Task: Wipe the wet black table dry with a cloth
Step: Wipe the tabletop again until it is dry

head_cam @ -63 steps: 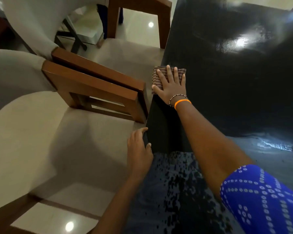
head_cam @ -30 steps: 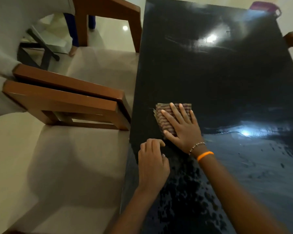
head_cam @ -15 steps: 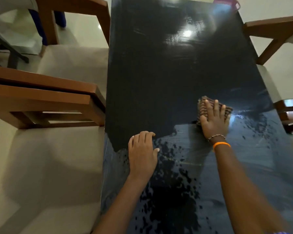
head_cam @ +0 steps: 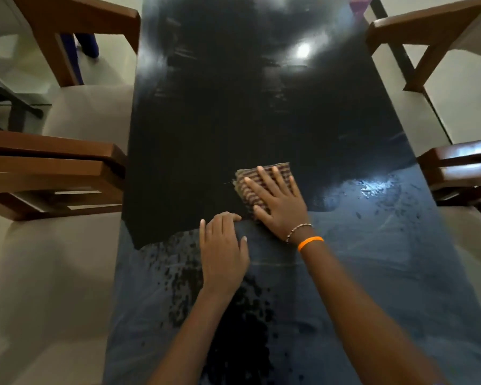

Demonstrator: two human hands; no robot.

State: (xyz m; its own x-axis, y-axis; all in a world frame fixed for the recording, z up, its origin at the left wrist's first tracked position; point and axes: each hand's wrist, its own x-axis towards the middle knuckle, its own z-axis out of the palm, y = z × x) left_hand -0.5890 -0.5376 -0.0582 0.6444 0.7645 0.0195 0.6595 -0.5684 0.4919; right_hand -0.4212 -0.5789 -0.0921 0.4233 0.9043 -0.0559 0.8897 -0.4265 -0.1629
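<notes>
A long black table [head_cam: 233, 112] runs away from me down the middle of the view. Its far half looks dark and dry; the near half carries a bluish wet film with droplets and streaks. A folded striped cloth [head_cam: 272, 172] lies on the table near the line between the two. My right hand [head_cam: 278, 205], with a bead bracelet and an orange band at the wrist, lies flat on the cloth with fingers spread. My left hand [head_cam: 224, 252] rests palm-down on the wet surface just left of it, holding nothing.
Wooden chairs flank the table: two on the left [head_cam: 50, 173] [head_cam: 75, 26] and two on the right [head_cam: 461, 170] [head_cam: 425, 26]. A pink object [head_cam: 358, 2] sits at the table's far right end. Pale floor tiles lie on both sides.
My right hand slid the cloth from the table's left edge rightward to past the middle, then back left to the centre. My left hand moved from the table edge onto the wet top.
</notes>
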